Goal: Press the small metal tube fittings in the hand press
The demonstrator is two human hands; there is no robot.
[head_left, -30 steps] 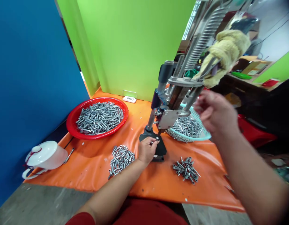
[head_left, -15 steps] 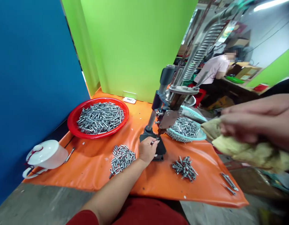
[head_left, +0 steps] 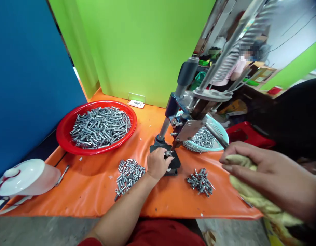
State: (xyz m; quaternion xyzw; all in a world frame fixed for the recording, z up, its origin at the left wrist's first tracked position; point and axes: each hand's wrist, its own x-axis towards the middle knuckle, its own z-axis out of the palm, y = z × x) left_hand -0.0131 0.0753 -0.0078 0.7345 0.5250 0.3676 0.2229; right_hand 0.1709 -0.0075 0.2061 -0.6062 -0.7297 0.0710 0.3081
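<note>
**Left hand (head_left: 159, 163) at the press (head_left: 190, 131), right hand (head_left: 260, 171) on its lever (head_left: 216, 136)**

A white lidded cup (head_left: 27, 181) stands at the bench's (head_left: 91, 191) front left corner, a thin metal piece (head_left: 62, 175) just beside it. Farther back, a red basin (head_left: 62, 131) full of metal rods lies along the left edge. A heap of short tubes (head_left: 129, 176) sits near the front edge, left of the middle; a white tag (head_left: 136, 103) is at the back edge.

The left hand's thumb and fingers are pinched together around a small metal part (head_left: 167, 154), over the press's dark base. Right of it, a pile of joined pieces (head_left: 200, 182) lies toward the front right corner. Behind that pile, a pale blue basket (head_left: 220, 128) of metal pieces stands toward the right edge. The right hand is curled around the lever's end, which is wrapped in yellow cloth (head_left: 246, 191). Beyond the bench are a person (head_left: 232, 74) and a red stool (head_left: 250, 135).
</note>
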